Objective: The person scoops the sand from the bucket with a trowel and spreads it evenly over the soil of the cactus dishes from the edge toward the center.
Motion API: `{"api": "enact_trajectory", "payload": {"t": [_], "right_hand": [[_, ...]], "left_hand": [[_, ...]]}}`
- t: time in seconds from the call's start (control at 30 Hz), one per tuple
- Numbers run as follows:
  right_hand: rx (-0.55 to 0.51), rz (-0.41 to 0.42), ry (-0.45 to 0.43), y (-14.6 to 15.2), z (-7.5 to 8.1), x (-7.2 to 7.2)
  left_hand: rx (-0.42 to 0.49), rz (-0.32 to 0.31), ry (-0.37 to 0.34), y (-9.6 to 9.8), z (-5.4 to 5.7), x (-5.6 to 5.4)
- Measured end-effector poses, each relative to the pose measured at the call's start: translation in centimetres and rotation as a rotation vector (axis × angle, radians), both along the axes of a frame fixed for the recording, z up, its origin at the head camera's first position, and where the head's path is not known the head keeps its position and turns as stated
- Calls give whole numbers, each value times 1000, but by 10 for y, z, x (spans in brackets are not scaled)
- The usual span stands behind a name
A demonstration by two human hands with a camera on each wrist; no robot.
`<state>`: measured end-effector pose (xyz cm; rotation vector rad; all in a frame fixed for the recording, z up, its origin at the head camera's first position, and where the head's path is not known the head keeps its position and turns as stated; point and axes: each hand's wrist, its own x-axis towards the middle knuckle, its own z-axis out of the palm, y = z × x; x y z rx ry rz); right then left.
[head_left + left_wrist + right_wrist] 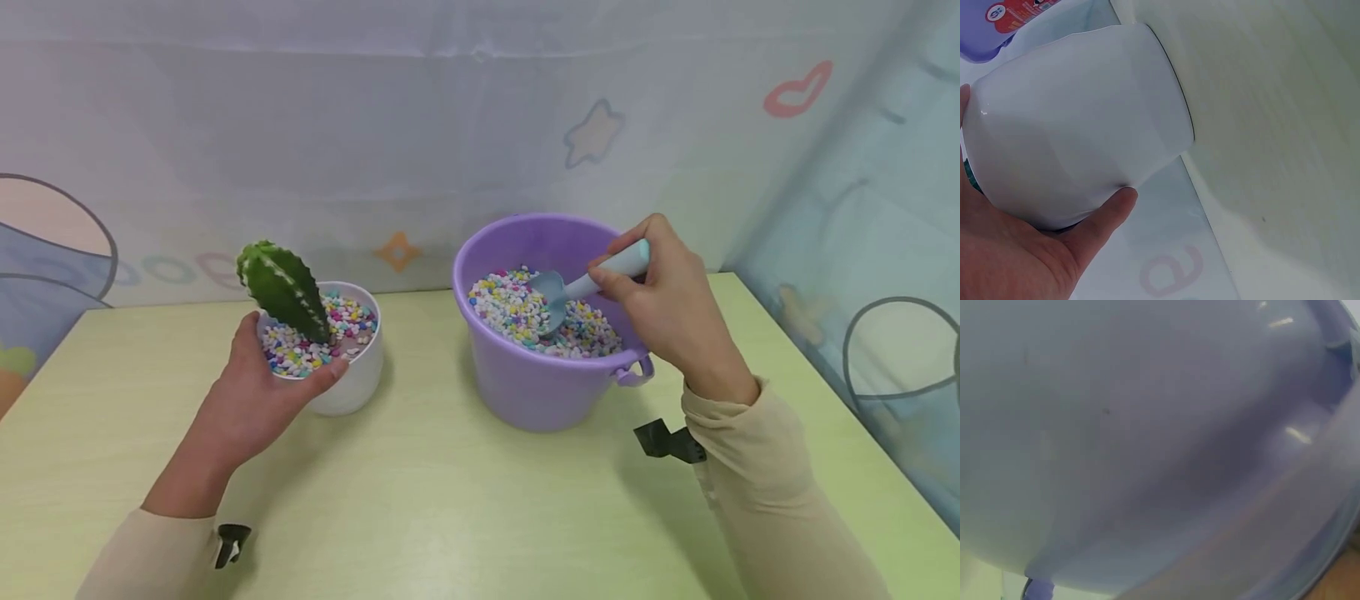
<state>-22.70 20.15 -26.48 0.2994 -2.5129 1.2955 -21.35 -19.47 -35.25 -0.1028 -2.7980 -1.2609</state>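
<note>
My left hand (255,392) holds a white flowerpot (356,387) by its near side, thumb along the rim and fingers round the left side. A green cactus (281,287) leans to the left in the pot, amid colourful pebbles (348,312) with a bare brownish patch beside its base. In the left wrist view the pot's smooth wall (1079,125) shows against a fingertip. My right hand (671,300) grips the handle of a light blue scoop (551,296) over a purple bucket (540,392). The scoop's blade sits partly in the bucket's multicoloured pebbles (510,312).
Both containers stand on a pale wooden table (435,517), close to its back edge. Behind rises a light cloth backdrop (337,150) with printed shapes. A handle lug (636,372) sticks out from the bucket's right side. The bucket's wall (1116,425) fills most of the right wrist view.
</note>
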Motion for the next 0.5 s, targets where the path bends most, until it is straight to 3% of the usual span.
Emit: {"api": "enact_trajectory", "payload": {"t": [0.17, 0.5], "right_hand": [[12, -56, 31, -3, -3, 0], [52, -18, 57, -2, -6, 3]], "left_hand": [[8, -1, 19, 0, 0, 0], [16, -2, 17, 0, -1, 0]]}}
